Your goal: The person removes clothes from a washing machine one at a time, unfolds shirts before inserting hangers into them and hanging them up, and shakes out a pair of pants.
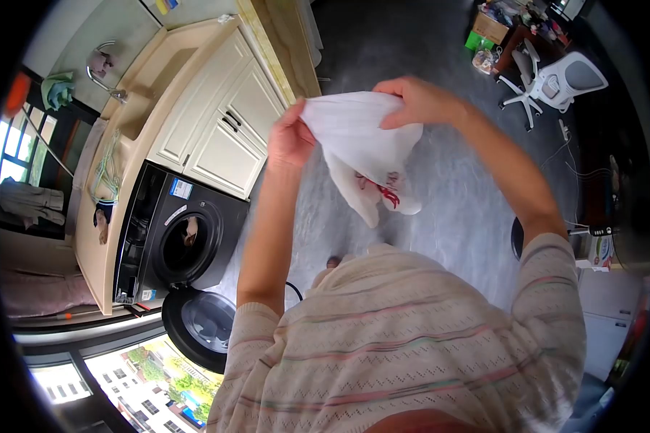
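A white cloth garment [361,137] with a red print near its lower end hangs between my two hands in front of me. My left hand [290,137] pinches its upper left corner. At its upper right edge, my right hand [415,102] grips the fabric between thumb and fingers. To the left stands a dark front-loading washing machine [220,242], its round door [202,325] swung wide open. A light-coloured item [190,231] shows inside the drum.
A beige counter [87,245] with a sink and tap [112,90] runs along the left, above white cabinets [227,137]. Hangers [107,173] lie on it. A white office chair [567,79] and boxes [487,29] stand at the upper right on the grey floor [440,180].
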{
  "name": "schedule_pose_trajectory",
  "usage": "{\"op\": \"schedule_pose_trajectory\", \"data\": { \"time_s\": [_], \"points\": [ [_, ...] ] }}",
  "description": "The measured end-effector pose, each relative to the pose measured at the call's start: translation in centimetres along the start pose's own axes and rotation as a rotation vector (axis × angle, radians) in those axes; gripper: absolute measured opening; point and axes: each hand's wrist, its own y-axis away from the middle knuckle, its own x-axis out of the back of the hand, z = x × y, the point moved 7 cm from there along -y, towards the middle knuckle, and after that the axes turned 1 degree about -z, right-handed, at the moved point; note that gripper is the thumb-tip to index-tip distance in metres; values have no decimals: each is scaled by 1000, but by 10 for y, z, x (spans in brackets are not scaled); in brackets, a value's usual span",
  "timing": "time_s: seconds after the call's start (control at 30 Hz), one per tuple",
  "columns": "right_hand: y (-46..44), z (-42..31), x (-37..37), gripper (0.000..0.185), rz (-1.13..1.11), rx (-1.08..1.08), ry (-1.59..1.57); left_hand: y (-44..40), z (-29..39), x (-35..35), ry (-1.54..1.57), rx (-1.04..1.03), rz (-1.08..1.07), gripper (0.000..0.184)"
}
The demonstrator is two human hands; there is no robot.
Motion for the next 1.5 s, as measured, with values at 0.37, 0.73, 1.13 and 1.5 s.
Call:
{"op": "schedule_pose_trajectory", "data": {
  "time_s": [0.37, 0.73, 1.13, 1.5],
  "points": [
    [23, 152, -17, 19, 357, -226, -774, 37, 65, -20, -182, -217, 66, 21],
    [-32, 104, -4, 20, 594, -75, -460, 45, 105, 28, -312, -457, 322, 16],
    [-4, 37, 18, 17, 34, -21, -23, 68, 150, 13, -456, -503, 309, 15],
    [9, 91, 105, 25, 271, -165, -243, 79, 203, -35, -709, -627, 214, 17]
  ]
}}
